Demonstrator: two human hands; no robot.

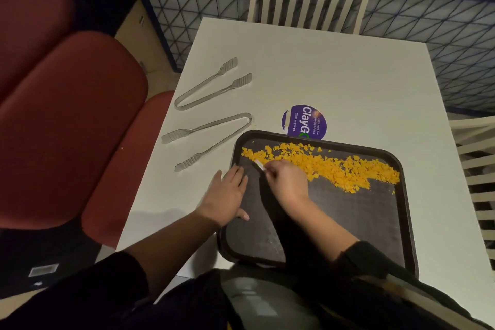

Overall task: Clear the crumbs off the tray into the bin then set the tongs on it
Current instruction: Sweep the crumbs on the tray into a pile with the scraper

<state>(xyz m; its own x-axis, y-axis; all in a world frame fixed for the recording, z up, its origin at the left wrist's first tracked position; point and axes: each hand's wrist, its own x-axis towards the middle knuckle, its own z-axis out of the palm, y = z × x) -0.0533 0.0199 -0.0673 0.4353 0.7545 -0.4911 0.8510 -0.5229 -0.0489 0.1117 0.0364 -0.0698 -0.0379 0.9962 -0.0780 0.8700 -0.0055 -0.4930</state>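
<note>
Now, tray [375, 222]: dark, lying on the near right part of the white tabletop [321, 75], its near edge overhanging toward the person.
Crumbs [334, 166]: orange bits in a band across the tray's far half (thickest toward the right).
Left hand [225, 195]: flat, fingers spread wide, resting on the tray's left rim, gripping nothing.
Right hand [286, 179]: grip narrow, pinching a small pale scraper [259, 164] at the left end of the crumbs.
Tongs: two metal pairs on the tabletop left of the tray, a far pair [211, 84] and a near pair [209, 136].
Sticker [304, 122]: purple, round, just beyond the tray's far edge.
</note>
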